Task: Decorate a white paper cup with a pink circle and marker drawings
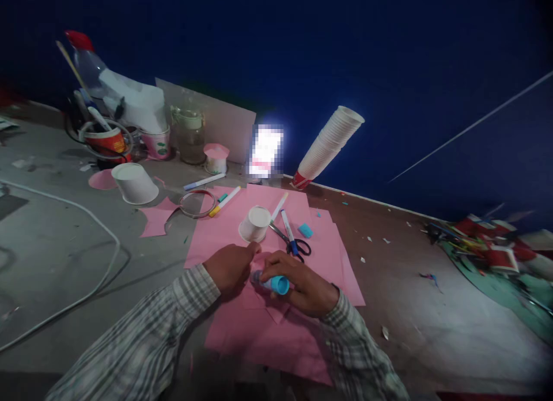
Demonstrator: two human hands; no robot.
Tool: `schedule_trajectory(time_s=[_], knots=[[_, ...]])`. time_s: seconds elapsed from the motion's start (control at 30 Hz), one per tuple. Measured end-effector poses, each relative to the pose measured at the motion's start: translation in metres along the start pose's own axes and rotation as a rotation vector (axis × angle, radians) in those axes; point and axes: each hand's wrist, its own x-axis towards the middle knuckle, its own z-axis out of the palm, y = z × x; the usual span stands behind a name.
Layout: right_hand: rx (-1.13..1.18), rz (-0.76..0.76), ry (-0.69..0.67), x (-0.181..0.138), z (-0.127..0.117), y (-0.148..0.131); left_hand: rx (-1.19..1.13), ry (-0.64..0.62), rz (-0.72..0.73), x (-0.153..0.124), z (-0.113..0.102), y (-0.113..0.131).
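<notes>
My right hand [302, 280] is closed around a glue stick [280, 284] with a light blue end, lying slantwise over a small pink paper piece [260, 261]. My left hand [230, 267] pinches the left edge of that piece, its thumb and fingers pressed together. Just beyond my hands, an upside-down white paper cup [254, 223] stands on pink paper sheets [328, 263]. To its right lie black-handled scissors [306, 247], a blue-capped marker [288, 229] and a light blue piece [305, 230]. The glue stick's other end is partly hidden by my fingers.
A tall leaning stack of paper cups [330, 144] stands near the blue wall. At left are another upturned cup [135, 184], a cut pink scrap [159, 218], a tape ring [197, 204] and a white cable [101, 234]. A glass jar [189, 136] stands behind; clutter [496, 254] fills the far right.
</notes>
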Motion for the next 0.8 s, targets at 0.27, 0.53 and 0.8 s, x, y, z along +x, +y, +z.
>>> schedule_trajectory(time_s=[0.27, 0.53, 0.8], knots=[[-0.013, 0.04, -0.078, -0.005, -0.012, 0.006, -0.067, 0.055, -0.019, -0.002, 0.006, -0.001], [0.011, 0.017, 0.048, -0.008, -0.017, 0.006, -0.049, 0.02, -0.032, 0.002, 0.005, -0.003], [0.017, 0.015, -0.058, 0.003, 0.005, 0.004, -0.062, 0.02, 0.011, -0.001, 0.005, -0.002]])
